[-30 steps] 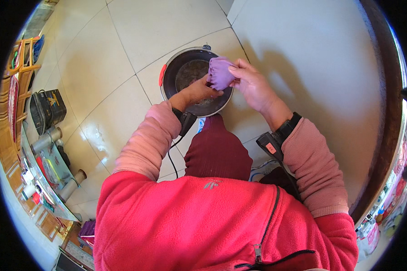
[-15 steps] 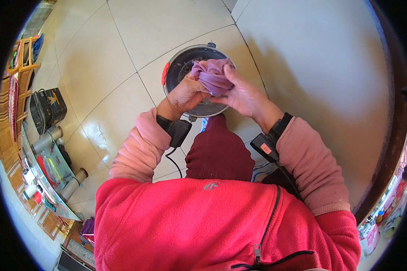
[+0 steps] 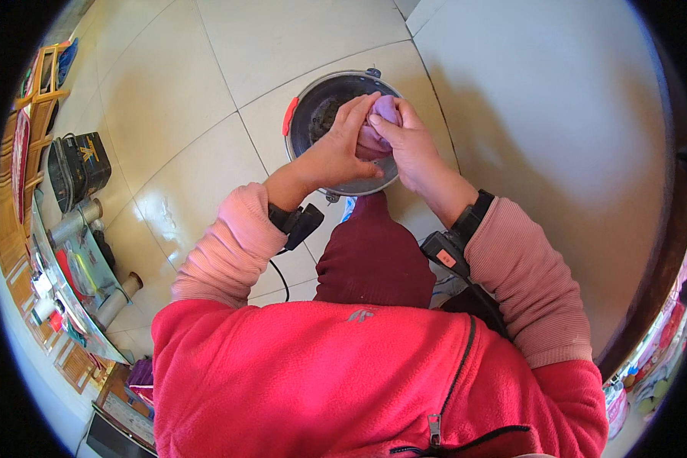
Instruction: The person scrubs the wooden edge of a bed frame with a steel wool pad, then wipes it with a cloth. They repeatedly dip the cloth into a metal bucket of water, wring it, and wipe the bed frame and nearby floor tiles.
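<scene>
A bunched purple cloth (image 3: 386,111) is squeezed between my two hands above a dark round bucket (image 3: 307,114). My left hand (image 3: 339,146) presses against the cloth's left side, its fingers pointing up and its thumb stretched below. On the other side, my right hand (image 3: 412,145) is wrapped around the cloth, with the thumb lying over it. The bucket has a pale metal rim and a red grip (image 3: 290,116) on its left. Its bottom looks wet and dark, partly hidden by my hands. Black bands with small boxes sit on both my wrists.
Pale floor tiles (image 3: 168,91) surround the bucket, and a light, smooth surface (image 3: 542,99) lies to the right. At the left stand a black box-shaped case (image 3: 79,169) and a glass-topped table (image 3: 80,282). My maroon-clad leg (image 3: 372,256) is just below the bucket.
My hands have closed more tightly around the cloth, which is now more compact and mostly covered. My left hand has turned over its side. The view has shifted slightly.
</scene>
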